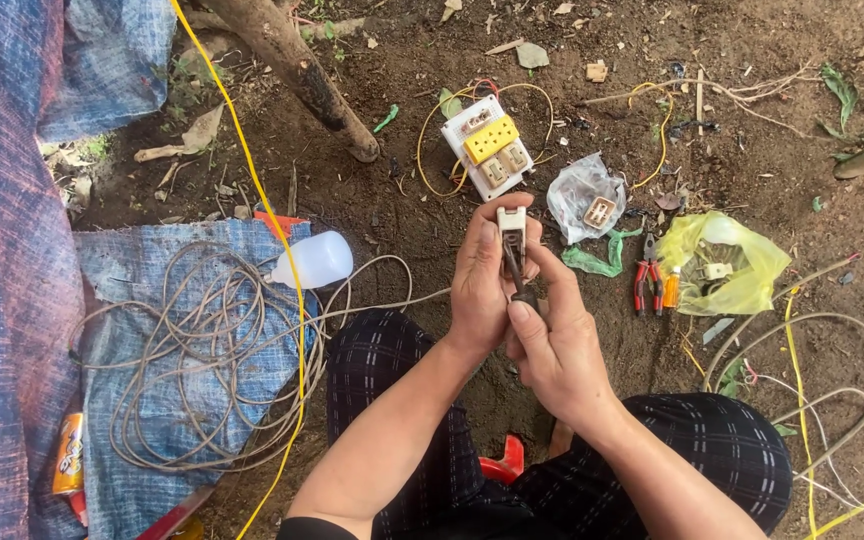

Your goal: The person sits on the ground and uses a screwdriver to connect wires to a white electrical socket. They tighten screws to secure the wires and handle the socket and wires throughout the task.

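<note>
White plastic socket module [511, 224] sits upright in our left hand [479, 285], fingers wrapped round its lower half, top end poking out above the thumb. We hold it in the air over bare dirt ground [402, 215], between our knees, not resting on anything. Right hand [552, 345] is closed around a dark screwdriver [516, 268]: handle buried in the palm, shaft running up and slightly left into the module's underside. So tool axis and module long axis are nearly in line, both pointing away from us. Tip contact itself is hidden by the fingers; we can't tell if it is seated in a screw.

Module lies just up-left of the right hand, touching the left. Left hand is the nearer one, being the holder.

Further out on the ground: white board with a yellow socket block [489, 145] straight ahead, clear bag with another module [584, 195] to its right, red pliers [648, 283] beside a yellow bag [727, 265]. Grey cable coil [192, 350] and a white bottle [317, 260] lie on the blue tarp's [112, 260] near corner, left.
</note>
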